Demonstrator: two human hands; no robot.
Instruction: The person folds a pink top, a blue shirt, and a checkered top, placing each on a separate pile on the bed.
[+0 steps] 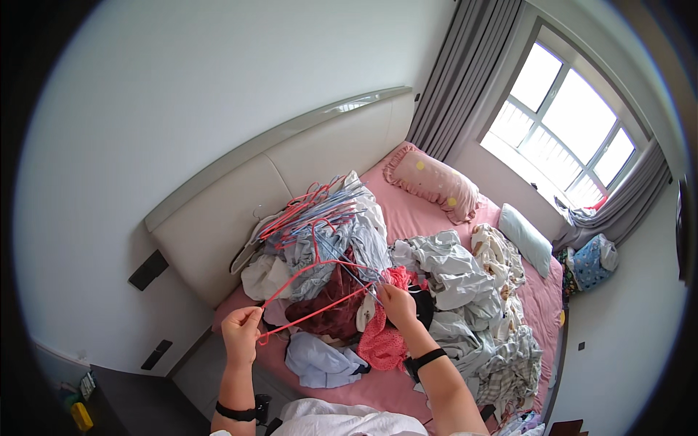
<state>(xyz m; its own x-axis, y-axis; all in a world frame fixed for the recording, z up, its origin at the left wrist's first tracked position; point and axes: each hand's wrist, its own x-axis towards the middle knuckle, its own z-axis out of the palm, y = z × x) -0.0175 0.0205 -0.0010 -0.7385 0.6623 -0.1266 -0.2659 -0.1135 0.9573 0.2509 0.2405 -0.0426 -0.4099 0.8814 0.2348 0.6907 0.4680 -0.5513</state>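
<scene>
A red clothes hanger [316,312] is stretched between my two hands above the bed, its hook pointing away from me. My left hand [242,330] is closed on its left end. The fingers of my right hand [398,304] are closed around its right end, where a dark thin hanger or rod also crosses; I cannot make out whether it is held too. Beyond the hanger, a heap of red and blue hangers [313,218] lies on piled clothes. Beneath it are a dark red garment [331,294], a coral-red garment [383,341] and a pale blue garment [320,361].
Crumpled light clothes [451,269] cover the right side of the pink bed [392,396]. A frilled pink pillow [432,182] and a pale pillow [525,240] lie toward the window [563,109]. The padded headboard [313,149] stands against the wall; a dark cabinet [138,400] is at lower left.
</scene>
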